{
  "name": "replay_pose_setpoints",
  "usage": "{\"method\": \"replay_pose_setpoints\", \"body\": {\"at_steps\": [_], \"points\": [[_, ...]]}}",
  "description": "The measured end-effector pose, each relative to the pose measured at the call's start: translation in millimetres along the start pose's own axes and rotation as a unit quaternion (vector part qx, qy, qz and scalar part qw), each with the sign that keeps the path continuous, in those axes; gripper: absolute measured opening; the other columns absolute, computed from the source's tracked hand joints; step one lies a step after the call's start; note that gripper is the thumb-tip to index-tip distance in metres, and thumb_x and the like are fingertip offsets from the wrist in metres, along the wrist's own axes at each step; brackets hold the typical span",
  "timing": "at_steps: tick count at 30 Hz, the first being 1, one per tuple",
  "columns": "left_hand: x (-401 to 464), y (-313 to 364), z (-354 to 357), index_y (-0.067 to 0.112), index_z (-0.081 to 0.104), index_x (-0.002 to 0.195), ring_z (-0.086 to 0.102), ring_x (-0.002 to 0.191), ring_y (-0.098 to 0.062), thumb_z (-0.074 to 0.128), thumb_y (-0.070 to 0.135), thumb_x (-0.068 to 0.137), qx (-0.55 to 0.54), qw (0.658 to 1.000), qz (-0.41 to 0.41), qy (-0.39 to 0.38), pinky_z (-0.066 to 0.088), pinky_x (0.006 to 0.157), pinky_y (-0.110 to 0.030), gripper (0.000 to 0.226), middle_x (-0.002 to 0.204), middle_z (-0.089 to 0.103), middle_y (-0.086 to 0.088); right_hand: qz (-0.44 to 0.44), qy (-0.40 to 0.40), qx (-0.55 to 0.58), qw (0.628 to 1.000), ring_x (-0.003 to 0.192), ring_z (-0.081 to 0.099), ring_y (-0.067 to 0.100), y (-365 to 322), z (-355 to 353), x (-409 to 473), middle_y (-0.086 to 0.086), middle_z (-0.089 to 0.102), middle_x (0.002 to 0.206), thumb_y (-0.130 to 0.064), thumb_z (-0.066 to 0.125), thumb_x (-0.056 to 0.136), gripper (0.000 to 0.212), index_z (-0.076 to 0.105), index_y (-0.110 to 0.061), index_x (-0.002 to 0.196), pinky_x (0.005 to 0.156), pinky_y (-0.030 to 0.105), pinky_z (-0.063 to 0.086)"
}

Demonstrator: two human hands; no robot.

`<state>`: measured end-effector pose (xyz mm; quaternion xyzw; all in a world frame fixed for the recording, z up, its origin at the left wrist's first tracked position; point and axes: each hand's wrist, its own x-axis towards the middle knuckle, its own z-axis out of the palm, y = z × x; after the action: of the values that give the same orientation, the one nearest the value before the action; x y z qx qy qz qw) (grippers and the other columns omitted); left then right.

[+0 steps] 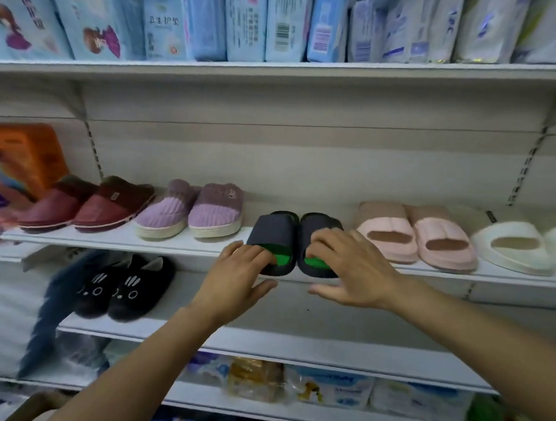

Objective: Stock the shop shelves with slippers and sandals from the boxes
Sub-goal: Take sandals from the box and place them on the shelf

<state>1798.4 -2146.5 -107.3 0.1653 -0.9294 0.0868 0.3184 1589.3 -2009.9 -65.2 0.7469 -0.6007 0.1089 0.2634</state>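
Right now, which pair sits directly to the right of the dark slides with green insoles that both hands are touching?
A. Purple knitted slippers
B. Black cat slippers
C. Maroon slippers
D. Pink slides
D: the pink slides stand just right of the dark slides on the same shelf.

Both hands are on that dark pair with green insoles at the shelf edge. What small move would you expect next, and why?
Probably a short push backward. The dark grey slides with green insoles overhang the white shelf's front edge, while the pink slides sit further in. The left hand and right hand rest fingers on the heels.

Dim, soft lighting; blurred, bowed edges; slight overall softness.
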Motion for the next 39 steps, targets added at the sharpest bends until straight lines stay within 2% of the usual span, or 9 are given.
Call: {"method": "replay_pose_setpoints", "body": {"at_steps": [3,6,11,16,19,23,28,34,39], "points": [[9.5,-1.5,3.7,0.027,0.055,0.098,0.058,0.085,-0.017,0.063,0.040,0.084,0.041,0.999,0.025,0.004,0.043,0.085,-0.035,0.021,0.093,0.063,0.010,0.014,-0.021,-0.044,0.999,0.076,0.054,0.024,0.3,12.5,-1.4,0.001,0.055,0.089,-0.031,0.057,0.069,0.028,0.057,-0.018,0.094,0.058,0.035,0.040],[22.8,-7.4,5.4,0.027,0.058,0.101,0.061,0.082,-0.021,0.062,0.040,0.085,0.069,0.998,0.009,0.004,0.042,0.080,-0.035,0.021,0.093,0.067,0.008,0.066,-0.001,-0.023,0.998,0.071,0.056,0.025,2.6,15.9,13.6,0.001,0.056,0.079,-0.027,0.047,0.071,0.024,0.057,-0.016,0.089,0.055,0.031,0.036],[45.5,-18.7,14.2,0.026,0.053,0.114,0.059,0.097,-0.024,0.056,0.038,0.090,0.028,0.992,-0.100,-0.066,0.037,0.086,-0.035,0.027,0.109,0.063,0.003,0.196,-0.067,0.025,0.978,0.099,0.052,0.026,8.3,13.3,42.9,0.004,0.058,0.108,-0.016,0.049,0.087,0.023,0.053,-0.015,0.109,0.065,0.033,0.033],[59.5,-25.9,22.7,0.024,0.055,0.118,0.056,0.105,-0.026,0.056,0.037,0.090,-0.049,0.978,-0.161,-0.126,0.042,0.087,-0.036,0.030,0.119,0.060,-0.002,0.270,-0.133,0.078,0.950,0.111,0.052,0.028,6.0,28.7,48.4,0.003,0.055,0.124,-0.017,0.051,0.088,0.033,0.053,-0.022,0.121,0.081,0.037,0.046],[57.3,-25.7,14.3,0.023,0.059,0.120,0.058,0.103,-0.025,0.059,0.037,0.089,-0.102,0.975,-0.172,-0.100,0.048,0.089,-0.039,0.034,0.120,0.062,-0.003,0.313,-0.067,0.114,0.941,0.112,0.053,0.027,-5.9,27.1,41.6,0.001,0.055,0.127,-0.020,0.051,0.089,0.035,0.055,-0.024,0.123,0.086,0.036,0.045],[31.0,-12.0,-6.7,0.022,0.061,0.117,0.060,0.098,-0.019,0.060,0.035,0.089,-0.133,0.976,-0.172,0.003,0.051,0.079,-0.038,0.030,0.111,0.064,0.002,0.311,0.047,0.110,0.943,0.110,0.053,0.022,-30.1,14.5,21.3,-0.001,0.057,0.122,-0.022,0.053,0.089,0.032,0.056,-0.023,0.120,0.082,0.035,0.042],[-24.2,32.6,-22.5,0.028,0.055,0.113,0.058,0.090,-0.005,0.056,0.042,0.091,-0.165,0.966,-0.197,0.022,0.046,0.067,-0.027,0.026,0.109,0.060,0.014,0.299,0.063,0.106,0.946,0.112,0.052,0.022,-62.6,2.7,-26.3,0.000,0.057,0.124,-0.023,0.054,0.091,0.032,0.056,-0.021,0.123,0.087,0.038,0.041],[-94.2,80.3,-6.7,0.029,0.051,0.122,0.059,0.086,-0.007,0.056,0.042,0.090,-0.173,0.957,-0.230,-0.027,0.048,0.067,-0.029,0.034,0.105,0.061,0.014,0.296,0.000,0.110,0.949,0.113,0.052,0.023,-93.1,6.4,-110.4,0.000,0.057,0.123,-0.022,0.055,0.090,0.033,0.057,-0.021,0.123,0.089,0.038,0.039],[-157.1,123.1,17.0,0.029,0.053,0.118,0.062,0.081,-0.009,0.060,0.034,0.089,-0.211,0.934,-0.273,-0.096,0.053,0.071,-0.035,0.030,0.099,0.064,0.013,0.302,-0.084,0.156,0.937,0.112,0.053,0.024,-116.3,29.8,-184.4,0.000,0.056,0.125,-0.025,0.053,0.093,0.033,0.054,-0.022,0.126,0.085,0.037,0.042]]}}
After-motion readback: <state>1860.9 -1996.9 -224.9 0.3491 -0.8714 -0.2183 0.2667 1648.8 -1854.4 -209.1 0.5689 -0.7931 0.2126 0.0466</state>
